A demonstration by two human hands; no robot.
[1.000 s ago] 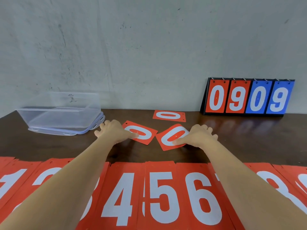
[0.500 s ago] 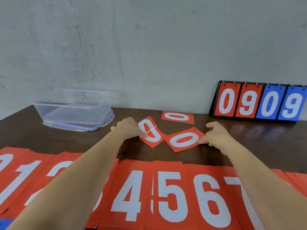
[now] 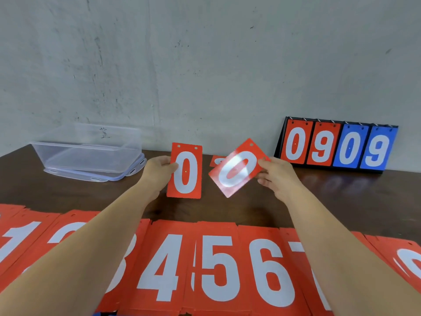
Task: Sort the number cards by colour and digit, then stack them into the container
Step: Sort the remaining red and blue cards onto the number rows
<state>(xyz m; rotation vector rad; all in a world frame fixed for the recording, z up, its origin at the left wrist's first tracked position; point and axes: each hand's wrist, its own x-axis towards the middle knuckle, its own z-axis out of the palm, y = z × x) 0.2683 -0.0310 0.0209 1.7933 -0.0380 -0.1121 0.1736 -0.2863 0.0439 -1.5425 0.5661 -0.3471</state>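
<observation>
3 red rectangle zero cards | left hand (image 3: 159,169) pinches upright card (image 3: 185,172), long side up-down | right hand (image 3: 275,176) pinches tilted card (image 3: 237,168), top up-right | third card (image 3: 215,159) lies behind.

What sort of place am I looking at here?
Probably a plain indoor workroom, though I can't be sure: a dark wooden table stands against a bare grey wall, holding a flip scoreboard, a clear plastic container and a row of red number cards.

A dark table (image 3: 341,197) bears a clear container (image 3: 91,153) on its lid (image 3: 95,177) at centre left, a scoreboard (image 3: 337,147) at centre right, one flat red card (image 3: 215,159) between, and red number cards (image 3: 218,265) along the bottom.
</observation>
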